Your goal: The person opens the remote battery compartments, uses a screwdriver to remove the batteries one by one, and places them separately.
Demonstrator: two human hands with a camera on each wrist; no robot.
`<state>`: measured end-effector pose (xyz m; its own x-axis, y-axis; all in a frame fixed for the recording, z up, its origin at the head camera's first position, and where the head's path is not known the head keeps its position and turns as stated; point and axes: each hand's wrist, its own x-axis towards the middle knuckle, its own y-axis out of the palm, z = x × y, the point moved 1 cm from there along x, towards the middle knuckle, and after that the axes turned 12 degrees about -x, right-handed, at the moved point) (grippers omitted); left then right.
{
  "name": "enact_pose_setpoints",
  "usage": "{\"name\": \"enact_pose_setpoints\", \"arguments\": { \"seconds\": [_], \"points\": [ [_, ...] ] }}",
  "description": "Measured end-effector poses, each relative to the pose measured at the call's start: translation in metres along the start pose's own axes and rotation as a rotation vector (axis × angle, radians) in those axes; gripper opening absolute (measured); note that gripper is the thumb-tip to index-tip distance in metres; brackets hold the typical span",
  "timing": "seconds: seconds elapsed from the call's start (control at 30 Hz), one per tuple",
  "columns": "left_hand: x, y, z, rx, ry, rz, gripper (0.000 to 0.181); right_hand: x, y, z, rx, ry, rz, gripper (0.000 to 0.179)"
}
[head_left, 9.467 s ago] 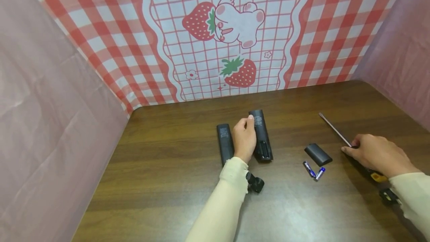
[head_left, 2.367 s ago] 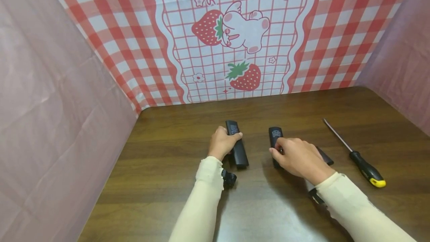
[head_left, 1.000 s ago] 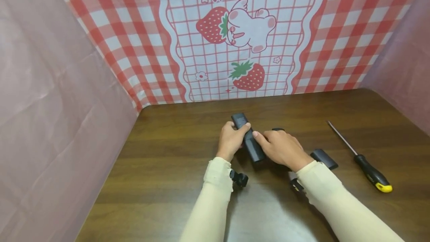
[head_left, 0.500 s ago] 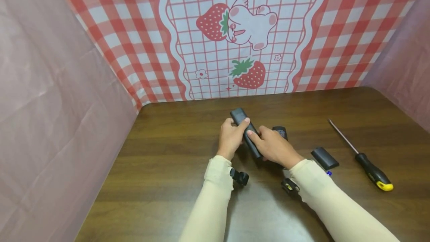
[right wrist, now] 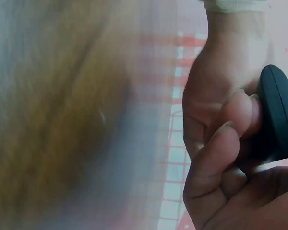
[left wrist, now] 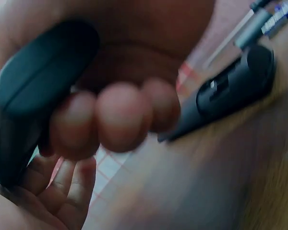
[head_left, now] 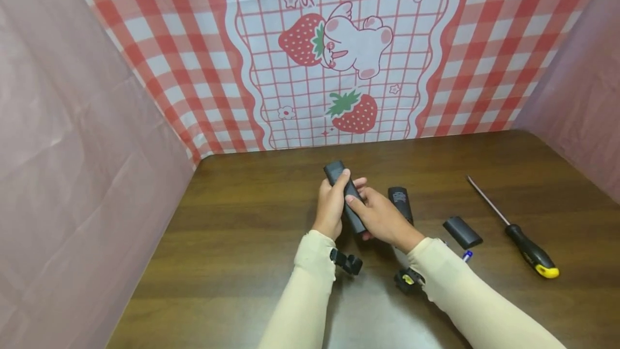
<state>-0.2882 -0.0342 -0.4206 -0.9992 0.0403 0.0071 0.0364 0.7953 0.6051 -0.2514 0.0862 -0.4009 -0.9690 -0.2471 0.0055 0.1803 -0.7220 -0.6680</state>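
Observation:
My left hand (head_left: 330, 206) and right hand (head_left: 382, 217) both hold one black remote control (head_left: 354, 220), tilted above the table. Both thumbs lie on its upper face, the left thumb nearer the far end. In the left wrist view, curled fingers (left wrist: 122, 117) wrap beside the end of the held remote (left wrist: 45, 64), where a seam shows. The right wrist view has the same remote (right wrist: 278, 112) at its right edge, among fingers. A second black remote (head_left: 400, 201) lies just right of my hands; its battery bay (left wrist: 213, 91) is uncovered in the left wrist view.
Right of the second remote lies a loose black battery cover (head_left: 462, 232). A blue battery (head_left: 467, 256) shows partly behind my right sleeve. Farther right is a screwdriver (head_left: 533, 252) with a black and yellow handle. A checked cloth (head_left: 194, 58) hangs behind the wooden table (head_left: 232, 214).
My right hand has gone from the screwdriver to the second remote, then onto the remote in my left hand. Over the last second, the held remote has shifted slightly left.

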Motion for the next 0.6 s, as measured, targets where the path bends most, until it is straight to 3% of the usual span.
{"name": "enact_pose_setpoints", "arguments": {
  "seconds": [0.17, 0.33, 0.6],
  "points": [
    [-0.0022, -0.0002, 0.0039, -0.086, -0.029, -0.018, 0.037, -0.0018, 0.0065, 0.0021, 0.051, 0.023, 0.014, 0.045],
    [-0.0035, 0.0, 0.0051, -0.099, -0.019, -0.069, 0.028, -0.0038, 0.0078, 0.004, 0.101, 0.023, 0.031, 0.042],
    [-0.0024, 0.0036, 0.0041, -0.119, -0.002, -0.078, 0.03, -0.0051, 0.0069, 0.0075, 0.159, 0.026, 0.007, 0.039]
  ]
}}
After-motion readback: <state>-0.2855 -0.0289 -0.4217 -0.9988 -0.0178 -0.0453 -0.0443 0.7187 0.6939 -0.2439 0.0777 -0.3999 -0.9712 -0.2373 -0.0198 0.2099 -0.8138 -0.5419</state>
